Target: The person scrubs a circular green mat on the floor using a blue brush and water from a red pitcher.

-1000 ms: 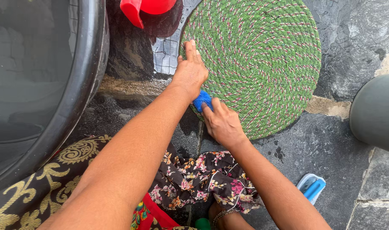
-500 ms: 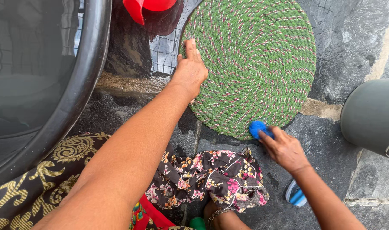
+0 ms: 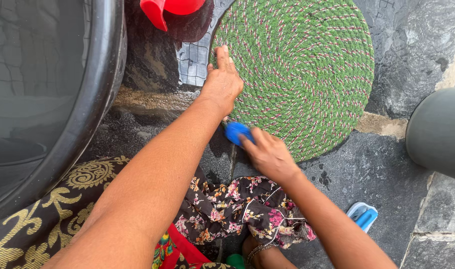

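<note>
Far to the left of both hands sits a big black tub (image 3: 63,99) with still water in it, and a red scoop (image 3: 170,9) lies up beyond the fingertips of the left hand (image 3: 221,84). That hand lies flat, fingers together and stretched out, pressing down on the left edge of the mat (image 3: 307,65), a round braided mat in green with pink flecks lying flat on the wet dark stone floor (image 3: 387,189). Just below and right of that hand, the right hand (image 3: 268,155) is closed over a small blue brush (image 3: 236,132), fingers curled on top of it, so only its left end shows; the brush sits at the mat's lower left rim, touching it. The mat looks soft and limp, likely heavy with water and prone to slide on slick stone, so a flat palm at the rim near the brush seems the sound way to pin it; lifting it would want a pinch at the edge, where it would probably sag. Below the right wrist bunches flowered cloth (image 3: 237,214). Right of that forearm lies a blue and white sandal (image 3: 363,216), and farther right a grey bucket (image 3: 439,132).
</note>
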